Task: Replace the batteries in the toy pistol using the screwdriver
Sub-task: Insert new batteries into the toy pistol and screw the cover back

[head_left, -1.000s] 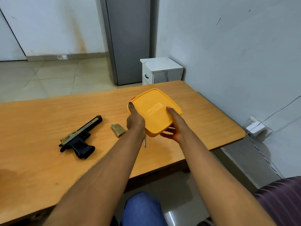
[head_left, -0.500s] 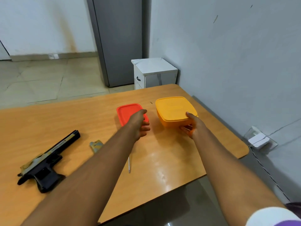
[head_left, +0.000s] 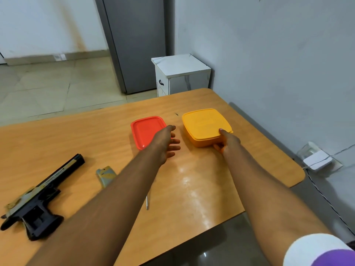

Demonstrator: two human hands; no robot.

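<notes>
The black and gold toy pistol (head_left: 36,196) lies on the wooden table (head_left: 211,189) at the left. Its battery cover (head_left: 106,176) lies beside it, partly behind my left forearm. The thin metal tip of the screwdriver (head_left: 147,202) shows below that forearm; its handle is hidden. My right hand (head_left: 225,142) grips the near corner of the yellow lidded box (head_left: 203,125), thumb on the lid. My left hand (head_left: 166,143) hovers with relaxed fingers over the near edge of the red lid (head_left: 146,130), holding nothing.
A white bedside cabinet (head_left: 180,73) and a grey fridge (head_left: 132,41) stand beyond the table's far edge. The wall runs along the right, with a white adapter (head_left: 317,160) plugged in low and a cable trailing down.
A second ago both hands held the yellow box in the air. It now sits on the table with only my right hand on it, and my left hand has moved beside the red lid.
</notes>
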